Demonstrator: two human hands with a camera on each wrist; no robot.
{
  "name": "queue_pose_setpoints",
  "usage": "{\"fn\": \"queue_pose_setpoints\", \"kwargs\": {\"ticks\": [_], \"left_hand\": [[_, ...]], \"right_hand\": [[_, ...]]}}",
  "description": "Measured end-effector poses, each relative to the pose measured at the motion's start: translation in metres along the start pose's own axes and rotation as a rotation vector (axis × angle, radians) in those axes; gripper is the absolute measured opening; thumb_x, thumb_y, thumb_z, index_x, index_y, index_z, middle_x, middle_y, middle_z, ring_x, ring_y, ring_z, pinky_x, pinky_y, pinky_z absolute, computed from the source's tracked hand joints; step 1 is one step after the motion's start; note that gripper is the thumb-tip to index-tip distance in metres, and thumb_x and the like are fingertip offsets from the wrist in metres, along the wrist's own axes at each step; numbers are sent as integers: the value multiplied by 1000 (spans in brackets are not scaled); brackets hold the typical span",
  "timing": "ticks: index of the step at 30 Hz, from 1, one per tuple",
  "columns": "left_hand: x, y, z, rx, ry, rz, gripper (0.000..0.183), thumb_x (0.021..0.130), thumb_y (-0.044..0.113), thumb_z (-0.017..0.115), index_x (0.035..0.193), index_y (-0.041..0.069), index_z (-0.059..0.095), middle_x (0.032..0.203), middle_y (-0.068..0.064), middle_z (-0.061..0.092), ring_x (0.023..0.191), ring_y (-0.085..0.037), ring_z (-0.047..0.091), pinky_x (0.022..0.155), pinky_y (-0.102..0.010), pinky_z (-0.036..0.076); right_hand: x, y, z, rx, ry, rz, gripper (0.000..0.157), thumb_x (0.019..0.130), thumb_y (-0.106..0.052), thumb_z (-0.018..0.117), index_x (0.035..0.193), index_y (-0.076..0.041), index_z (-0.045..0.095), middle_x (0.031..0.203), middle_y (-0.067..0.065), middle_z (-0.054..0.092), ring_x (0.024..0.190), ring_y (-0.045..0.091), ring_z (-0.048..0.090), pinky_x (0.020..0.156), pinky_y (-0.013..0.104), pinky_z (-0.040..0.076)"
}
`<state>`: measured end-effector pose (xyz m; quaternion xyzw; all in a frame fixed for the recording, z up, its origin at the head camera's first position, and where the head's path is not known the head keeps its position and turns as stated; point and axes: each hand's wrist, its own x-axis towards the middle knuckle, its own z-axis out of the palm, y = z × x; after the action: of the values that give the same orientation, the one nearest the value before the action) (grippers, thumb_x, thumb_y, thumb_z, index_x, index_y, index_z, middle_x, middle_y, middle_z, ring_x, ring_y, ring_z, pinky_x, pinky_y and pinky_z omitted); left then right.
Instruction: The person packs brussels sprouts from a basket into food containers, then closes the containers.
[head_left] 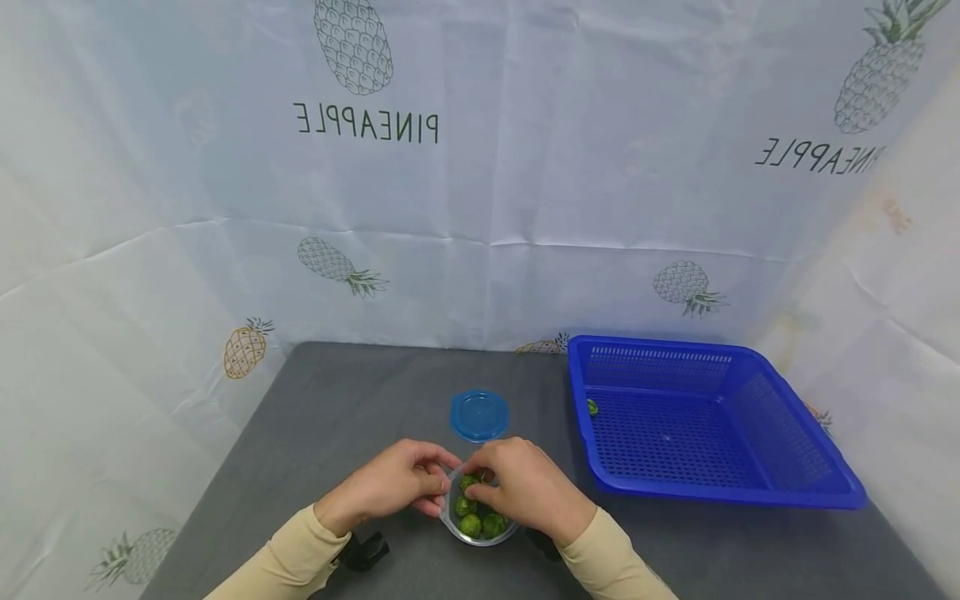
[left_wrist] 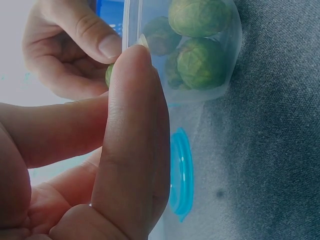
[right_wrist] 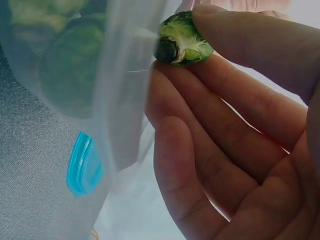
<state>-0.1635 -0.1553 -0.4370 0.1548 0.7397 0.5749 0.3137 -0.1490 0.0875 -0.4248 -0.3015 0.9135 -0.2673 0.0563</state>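
A small clear plastic container [head_left: 480,543] stands on the table with several green Brussels sprouts [head_left: 470,525] inside. My left hand [head_left: 393,485] pinches its rim at the left side; the fingertips [left_wrist: 132,65] lie against the wall in the left wrist view. Over the mouth of the container, my right hand [head_left: 528,490] holds one Brussels sprout [right_wrist: 184,42] between thumb and fingers. That sprout shows a dark, cut-looking stem end in the right wrist view. Beyond the container, a round blue lid [head_left: 480,415] lies flat, apart from both hands.
A large blue plastic basket [head_left: 712,493] stands on the right of the grey table [head_left: 337,392], with one Brussels sprout [head_left: 592,407] near its left wall. A white curtain [head_left: 487,183] printed with pineapples hangs behind the table and at its sides.
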Motion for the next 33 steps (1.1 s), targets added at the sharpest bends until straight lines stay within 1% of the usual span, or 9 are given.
{"fn": "queue_pose_setpoints", "kwargs": {"ticks": [7, 14, 19, 21, 26, 30, 33], "left_hand": [[0, -1, 0, 0, 1, -1, 35, 106, 7, 66, 139, -4, 66, 101, -13, 72, 84, -19, 75, 80, -36, 70], [0, 0, 1, 8, -4, 5, 34, 106, 6, 65, 139, -4, 66, 101, -13, 71, 84, -19, 75, 80, -37, 70], [2, 0, 0, 12, -2, -4, 35, 106, 7, 65, 139, -4, 66, 102, -14, 71, 84, -20, 75, 79, -37, 70], [4, 0, 1, 14, -4, -7, 35, 106, 7, 66, 139, -4, 66, 102, -14, 71, 84, -20, 75, 79, -38, 70], [5, 0, 2, 13, -12, -9, 36, 107, 9, 66, 140, -4, 65, 104, -16, 71, 86, -22, 76, 80, -38, 70], [3, -1, 1, 15, -11, -10, 37, 107, 9, 66, 141, -4, 65, 106, -16, 72, 87, -22, 77, 80, -37, 70], [4, -1, 3, 14, -8, -8, 38, 106, 9, 67, 141, -4, 65, 106, -16, 72, 87, -22, 77, 80, -37, 70]], "right_hand": [[0, 0, 1, -12, 8, -3, 18, 95, -24, 87, 112, -21, 85, 97, -13, 79, 82, -7, 65, 72, 18, 59], [-2, 2, -2, -24, 39, -10, 17, 95, -23, 86, 111, -20, 85, 99, -10, 81, 86, 2, 72, 74, 21, 61], [-5, 2, -9, -22, 56, -9, 15, 96, -24, 85, 111, -20, 84, 101, -8, 81, 88, 3, 72, 75, 21, 61], [-10, 2, -15, -18, 67, -5, 15, 97, -24, 84, 112, -20, 84, 102, -8, 81, 89, 3, 71, 75, 21, 61], [-23, 0, -35, -32, 107, 3, 18, 99, -24, 82, 116, -19, 83, 107, -4, 80, 93, 8, 74, 77, 23, 62], [-32, 5, -60, -88, 143, -17, 18, 98, -22, 82, 116, -18, 82, 106, -5, 79, 94, 12, 75, 81, 26, 63], [-37, 16, -82, -122, 156, -7, 17, 98, -21, 83, 115, -18, 82, 105, -7, 79, 94, 10, 74, 83, 28, 64]]}}
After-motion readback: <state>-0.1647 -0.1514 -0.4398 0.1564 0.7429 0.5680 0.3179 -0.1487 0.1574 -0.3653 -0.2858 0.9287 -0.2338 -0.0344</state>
